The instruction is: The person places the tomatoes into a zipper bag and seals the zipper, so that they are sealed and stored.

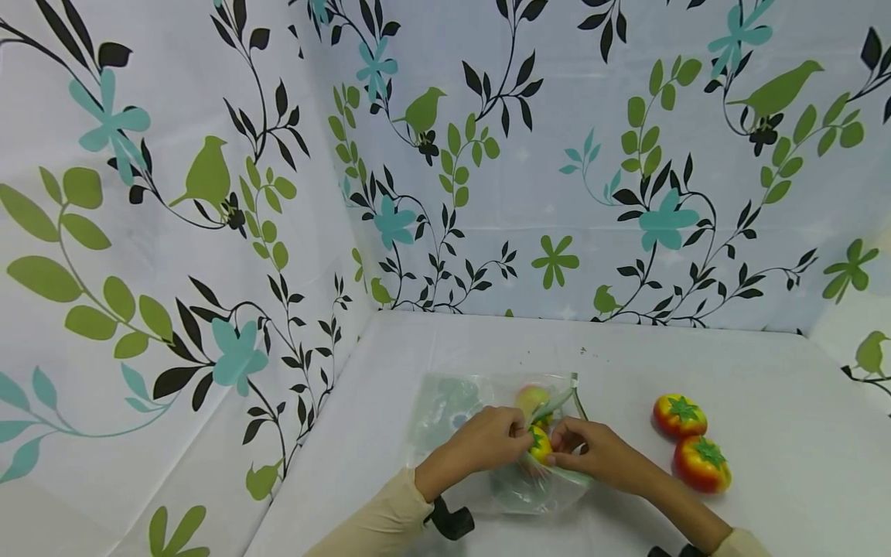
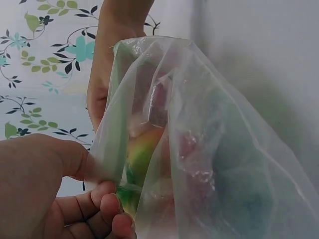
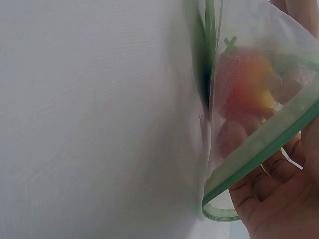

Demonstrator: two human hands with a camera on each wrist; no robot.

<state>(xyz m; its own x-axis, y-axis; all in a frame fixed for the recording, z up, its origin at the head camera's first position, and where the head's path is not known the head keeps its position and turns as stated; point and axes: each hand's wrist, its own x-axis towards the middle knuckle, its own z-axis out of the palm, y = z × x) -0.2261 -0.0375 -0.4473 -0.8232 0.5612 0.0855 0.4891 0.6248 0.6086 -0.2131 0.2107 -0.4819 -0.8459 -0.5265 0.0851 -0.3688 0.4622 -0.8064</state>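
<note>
A clear zip bag (image 1: pixel 435 410) with a green-edged mouth lies on the white table. My left hand (image 1: pixel 490 439) pinches the bag's mouth edge between thumb and fingers, holding it apart. At the opening, my right hand (image 1: pixel 602 455) holds a yellow-red toy persimmon (image 1: pixel 540 445) with a green calyx. In the right wrist view its fingers (image 3: pixel 271 172) reach past the green zip strip (image 3: pixel 264 162), and a red-yellow persimmon (image 3: pixel 246 79) shows through the plastic. Deeper in the bag is another toy fruit (image 1: pixel 531 398), blurred by the film.
Two more red-yellow toy persimmons, a farther one (image 1: pixel 679 416) and a nearer one (image 1: pixel 701 464), sit on the table to the right of the bag. A patterned cloth (image 1: pixel 557 155) with birds and leaves hangs behind the table (image 1: pixel 780 402) and along its left side.
</note>
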